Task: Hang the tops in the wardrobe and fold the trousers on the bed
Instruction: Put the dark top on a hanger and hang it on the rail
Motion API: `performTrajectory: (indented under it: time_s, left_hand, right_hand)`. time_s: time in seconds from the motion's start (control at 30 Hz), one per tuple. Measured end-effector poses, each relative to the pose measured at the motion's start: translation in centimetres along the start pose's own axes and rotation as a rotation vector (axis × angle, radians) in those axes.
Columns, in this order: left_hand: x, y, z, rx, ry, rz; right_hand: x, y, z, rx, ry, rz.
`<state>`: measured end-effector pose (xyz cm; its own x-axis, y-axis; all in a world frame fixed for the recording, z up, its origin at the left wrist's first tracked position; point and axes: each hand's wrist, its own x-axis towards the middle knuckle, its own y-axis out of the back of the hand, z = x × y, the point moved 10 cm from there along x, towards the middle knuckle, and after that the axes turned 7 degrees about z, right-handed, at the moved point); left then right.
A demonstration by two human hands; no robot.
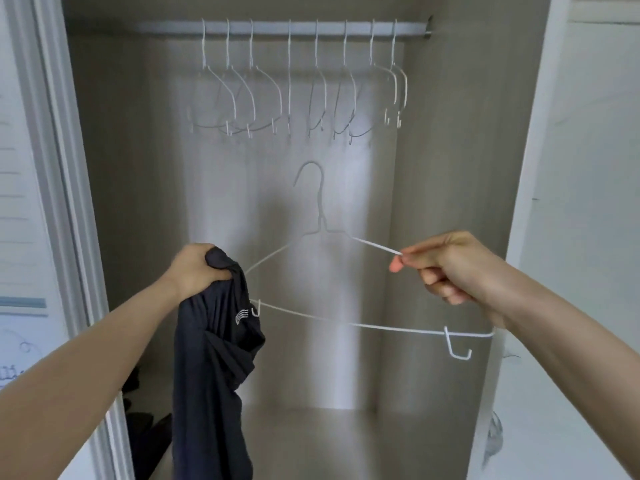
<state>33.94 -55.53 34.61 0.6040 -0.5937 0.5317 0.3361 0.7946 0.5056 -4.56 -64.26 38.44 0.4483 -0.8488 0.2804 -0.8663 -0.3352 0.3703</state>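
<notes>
Two hands busy: my left hand (194, 268) fist-grips bunched dark fabric top (214, 358); my right hand (446, 268) pinches white wire hanger (325, 230), arm between fingertips.

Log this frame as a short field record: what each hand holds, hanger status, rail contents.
left hand: grips a bunched dark top
right hand: pinches the right shoulder of a white wire hanger
hanger status: off the rail, held in front of the open wardrobe; its left end is at the top
rail: about eight empty white hangers
top on hanger: not yet
</notes>
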Motion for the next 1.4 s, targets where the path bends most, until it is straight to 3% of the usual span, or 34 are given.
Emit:
performTrajectory:
  time_s: [0.17,0.37,0.53,0.7,0.83,0.9,0.97,1.0,1.1,1.17,1.23,1.33,1.4]
  left_hand:
    - [-0.1,1.9,-1.6,0.057,0.081,0.041]
    - [-1.2,1.4,-1.0,-0.089,0.137,-0.028]
    - [-1.7,2.9,-0.6,-0.067,0.146,-0.041]
    - [-2.8,2.7,0.1,-0.329,0.249,-0.012]
    - [-4.3,0.0,4.4,-0.466,0.237,0.009]
    - [-5.0,-0.8,6.8,-0.557,0.25,-0.03]
    - [-5.6,-1.1,9.2,-0.54,0.197,-0.157]
    - [-5.9,-0.5,10.3,-0.42,0.11,-0.198]
    - [-6.6,2.0,13.1,0.123,-0.245,-0.139]
    - [-7.2,2.5,14.3,0.214,-0.397,-0.115]
    - [-7.7,2.0,15.1,0.13,-0.458,-0.162]
    - [-7.9,1.0,14.3,0.052,-0.411,-0.141]
    - [-7.5,1.1,13.1,-0.026,-0.334,-0.049]
  right_hand:
    - [0.1,-0.2,0.5,0.055,0.044,-0.049]
    - [0.4,-3.2,1.3,0.067,0.086,-0.067]
    - [1.5,-1.9,1.8,0.058,0.066,-0.057]
    - [1.7,-3.3,1.7,0.109,0.105,-0.069]
    - [0.8,-7.0,1.3,-0.041,0.258,-0.035]
    - [0.4,-7.8,1.7,0.0,0.275,0.005]
    - [0.4,-7.1,2.3,0.125,0.26,0.045]
    - [0.5,-6.5,2.4,0.183,0.26,0.062]
    - [0.7,-4.7,2.9,0.318,0.26,0.063]
    - [0.6,-4.3,2.8,0.332,0.287,0.052]
    - [0.0,-3.5,2.0,0.127,0.427,0.146]
    - [-2.2,-3.3,-0.4,-0.657,0.719,0.438]
    - [-4.1,-4.3,-1.3,-0.763,0.866,0.522]
